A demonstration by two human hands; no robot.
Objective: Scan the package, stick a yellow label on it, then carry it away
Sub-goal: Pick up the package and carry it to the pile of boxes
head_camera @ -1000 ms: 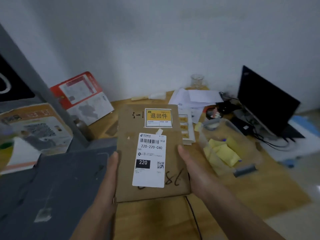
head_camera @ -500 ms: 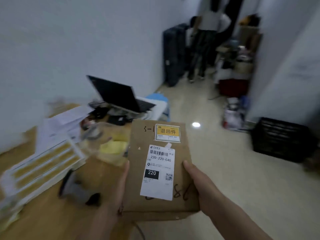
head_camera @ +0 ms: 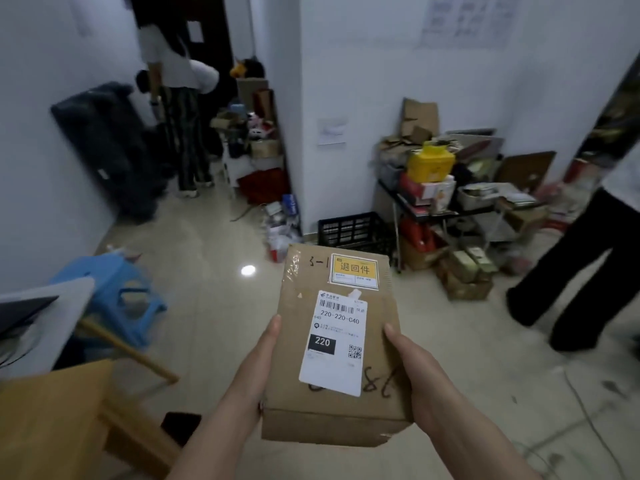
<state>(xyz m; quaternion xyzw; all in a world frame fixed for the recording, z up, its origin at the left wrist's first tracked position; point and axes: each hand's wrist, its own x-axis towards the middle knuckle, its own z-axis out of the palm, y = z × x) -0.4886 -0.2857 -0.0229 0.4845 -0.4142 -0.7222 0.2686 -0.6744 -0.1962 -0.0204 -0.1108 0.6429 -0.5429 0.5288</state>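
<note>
While the brown cardboard package (head_camera: 337, 344) is held up over the tiled floor (head_camera: 207, 306) in front of the person, it serves as the marker for everything else. Far to its left, a blue plastic stool (head_camera: 114, 292) stands beside the corner of a wooden table (head_camera: 52, 420). The left hand (head_camera: 254, 375) presses against the package's left edge, thumb lying straight along the side; its other fingers are hidden beneath, so how far they curl cannot be told. On the package's top face, a yellow label (head_camera: 354, 271) sits at the far end, and a white shipping label (head_camera: 334, 341) lies just nearer. Beyond the package stands a black crate (head_camera: 349, 230) against the white wall. The right hand (head_camera: 414, 375) clasps the package's right edge, thumb on top. Further right, a cluttered rack (head_camera: 450, 202) holds boxes, and a person's dark trouser legs (head_camera: 568, 271) stand at the far right.
</note>
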